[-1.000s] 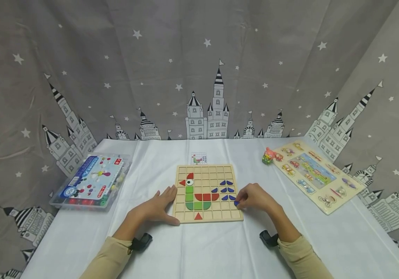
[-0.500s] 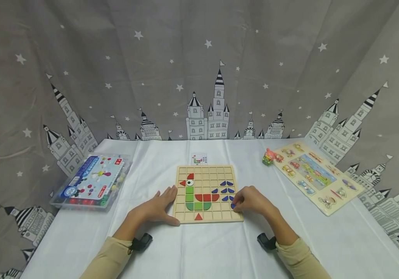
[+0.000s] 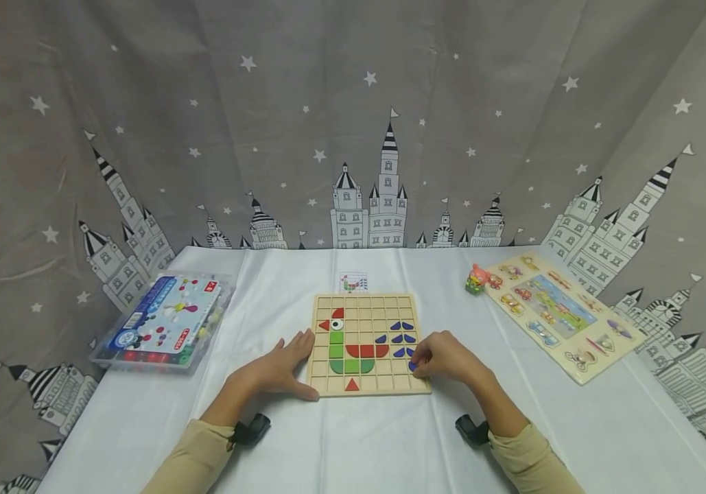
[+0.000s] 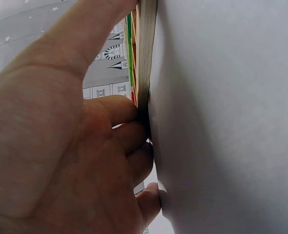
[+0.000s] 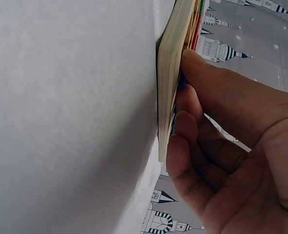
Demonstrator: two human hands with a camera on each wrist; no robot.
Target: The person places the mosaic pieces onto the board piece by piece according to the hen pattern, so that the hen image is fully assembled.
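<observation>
A wooden grid board (image 3: 383,384) lies on the white cloth, bearing red, green and blue pieces laid out like a bird. My left hand (image 3: 272,370) rests along the board's left edge, thumb at the near corner and fingers extended. At the right side, my right hand (image 3: 446,357) pinches a small blue piece (image 3: 413,366) over a square below the other blue pieces (image 3: 403,338). In the right wrist view that blue piece (image 5: 182,80) shows between thumb and finger, at the board's surface; most of it is hidden. A red triangle (image 3: 351,385) lies in the bottom row.
Behind the board lies a small card (image 3: 353,282) with a bird pattern. A clear plastic box (image 3: 164,322) of coloured parts stands at the left. To the right are a picture puzzle board (image 3: 565,315) and a small pink-and-green toy figure (image 3: 477,279).
My right hand has shifted slightly left, bringing the blue piece from the board's right edge onto a square. The left hand has stayed in place.
</observation>
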